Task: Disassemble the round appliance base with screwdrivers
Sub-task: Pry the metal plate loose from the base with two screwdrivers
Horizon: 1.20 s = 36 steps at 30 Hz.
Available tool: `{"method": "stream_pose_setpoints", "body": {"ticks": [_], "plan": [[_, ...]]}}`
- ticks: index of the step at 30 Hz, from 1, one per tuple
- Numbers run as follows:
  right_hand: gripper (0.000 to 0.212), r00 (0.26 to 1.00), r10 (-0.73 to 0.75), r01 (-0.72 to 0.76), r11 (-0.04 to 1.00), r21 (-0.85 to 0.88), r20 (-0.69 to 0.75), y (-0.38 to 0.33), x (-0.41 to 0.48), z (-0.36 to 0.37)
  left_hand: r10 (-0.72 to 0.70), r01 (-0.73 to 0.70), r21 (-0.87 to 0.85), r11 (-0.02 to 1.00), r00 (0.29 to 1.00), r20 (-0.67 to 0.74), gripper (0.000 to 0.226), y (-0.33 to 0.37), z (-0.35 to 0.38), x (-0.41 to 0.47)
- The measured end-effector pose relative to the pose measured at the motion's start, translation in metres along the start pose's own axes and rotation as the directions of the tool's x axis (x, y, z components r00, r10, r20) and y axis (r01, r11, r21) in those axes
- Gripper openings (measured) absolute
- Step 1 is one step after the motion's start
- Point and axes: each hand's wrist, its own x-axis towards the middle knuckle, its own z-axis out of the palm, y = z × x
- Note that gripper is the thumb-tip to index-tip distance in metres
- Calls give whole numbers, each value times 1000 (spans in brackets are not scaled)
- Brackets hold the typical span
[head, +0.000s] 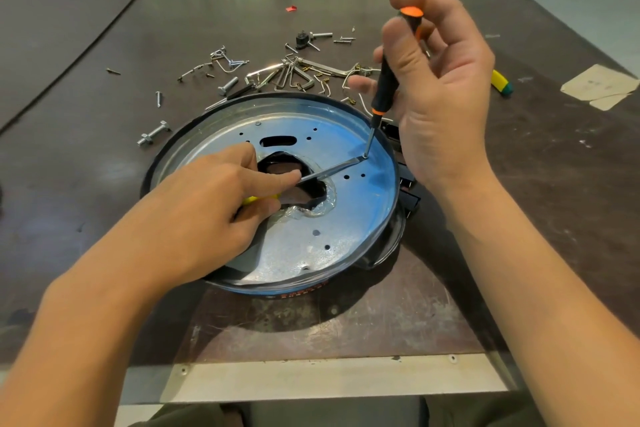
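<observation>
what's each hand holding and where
Right hand pinches the black-and-orange screwdriver by its upper handle; left hand grips the yellow-handled flat screwdriver by its handle, forefinger on the shaft.

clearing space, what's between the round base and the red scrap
Head view: loose screws, bolts and wire clips lie between round base and red scrap.

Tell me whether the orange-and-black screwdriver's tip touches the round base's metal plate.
Touching. The head view shows the screwdriver tip planted on the metal plate, with no gap.
</observation>
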Motion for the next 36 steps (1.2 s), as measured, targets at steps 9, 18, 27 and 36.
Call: {"method": "stream_pose_setpoints", "body": {"ticks": [9, 18, 27, 36], "plan": [[29, 1000, 22, -22, 1000, -9, -13, 4, 2, -5, 11, -11, 5, 1000, 999, 52, 48, -3, 1, 0], [18, 997, -17, 19, 999, 27, -71, 2, 0, -2, 7, -6, -17, 1000, 998, 68, 45, -4, 2, 0], [24, 997, 33, -32, 999, 21, -71, 4, 0, -3, -6, 4, 21, 1000, 997, 80, 44, 0, 0, 0], [24, 999, -21, 20, 999, -33, -27, 4, -1, -2, -8, 5, 35, 999, 997, 72, 45, 1, 1, 0]]}}
